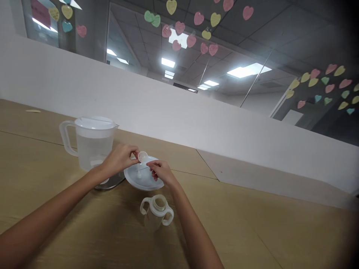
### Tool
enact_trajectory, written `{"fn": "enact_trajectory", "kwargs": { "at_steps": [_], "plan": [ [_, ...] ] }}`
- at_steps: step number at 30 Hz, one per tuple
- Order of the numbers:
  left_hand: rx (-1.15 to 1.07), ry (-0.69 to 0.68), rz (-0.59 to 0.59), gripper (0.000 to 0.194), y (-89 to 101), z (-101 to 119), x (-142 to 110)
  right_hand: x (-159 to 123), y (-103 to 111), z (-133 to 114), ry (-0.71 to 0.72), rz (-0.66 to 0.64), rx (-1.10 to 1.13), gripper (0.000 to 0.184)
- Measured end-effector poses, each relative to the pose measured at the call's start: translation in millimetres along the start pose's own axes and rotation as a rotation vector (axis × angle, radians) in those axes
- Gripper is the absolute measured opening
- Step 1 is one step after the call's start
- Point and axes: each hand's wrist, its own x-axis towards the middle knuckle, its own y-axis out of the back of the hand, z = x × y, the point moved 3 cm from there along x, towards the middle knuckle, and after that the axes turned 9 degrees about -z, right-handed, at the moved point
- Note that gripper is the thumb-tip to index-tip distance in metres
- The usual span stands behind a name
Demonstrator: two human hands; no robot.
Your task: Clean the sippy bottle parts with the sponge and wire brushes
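Between the thumb and fingers of my left hand (123,157) is a small round translucent bottle cap (143,156), held above the far rim of a white bowl (134,185). My right hand (162,172) reaches over the bowl's right side, thumb and forefinger pinched together close to the cap. Whatever the right fingers pinch is too small to make out. Something small and whitish shows inside the bowl, its kind unclear. Nearer to me stands an uncapped baby bottle (157,213) with two white side handles, upright on the table.
A clear lidded pitcher (95,145) holding liquid stands left of the bowl. Beside its base lies a dark round plate-like thing (114,182), partly hidden by my left arm. A low white wall (168,116) runs behind the wooden table (224,224), with glass and heart-shaped notes above.
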Motion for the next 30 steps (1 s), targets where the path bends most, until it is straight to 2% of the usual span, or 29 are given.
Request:
{"fn": "enact_trajectory", "kwargs": {
  "at_steps": [3, 5, 7, 10, 12, 14, 16, 18, 21, 23, 26, 30],
  "plan": [
    [0.01, -0.043, -0.014, 0.019, -6.3, 1, 0, 1, -8, -4, 0.03, -0.003, 0.155, 0.031],
    [0.017, -0.061, -0.022, 0.02, -8.5, 1, -1, -3, 0, -9, 0.053, 0.076, 0.23, 0.045],
    [0.013, -0.055, -0.027, 0.021, -9.2, 0, -1, -14, 17, -20, 0.133, 0.26, 0.313, 0.055],
    [-0.016, -0.038, -0.029, 0.025, -8.8, -2, 0, -48, 44, -45, 0.427, 0.67, 0.431, 0.056],
    [-0.035, -0.03, -0.029, 0.027, -8.4, -1, 0, -74, 51, -61, 0.625, 0.839, 0.382, 0.055],
    [-0.052, -0.036, -0.029, 0.029, -8.3, 1, 0, -96, 50, -73, 0.834, 0.939, 0.289, 0.053],
    [-0.07, -0.053, -0.026, 0.029, -8.4, 5, -1, -109, 43, -79, 1.025, 0.946, 0.186, 0.05],
    [-0.093, -0.075, -0.018, 0.028, -8.5, 9, -2, -111, 33, -80, 1.148, 0.888, 0.052, 0.047],
    [-0.125, -0.101, 0.004, 0.026, -8.1, 14, -6, -105, 22, -78, 1.179, 0.802, -0.184, 0.044],
    [-0.135, -0.113, 0.02, 0.024, -7.4, 16, -8, -101, 18, -77, 1.178, 0.795, -0.287, 0.043],
    [-0.153, -0.112, 0.027, 0.023, -6.7, 19, -9, -103, 16, -77, 1.221, 0.833, -0.336, 0.041],
    [-0.218, -0.114, -0.019, 0.022, -7.3, 20, -9, -108, 15, -79, 1.267, 0.875, -0.37, 0.04]
  ]
}}
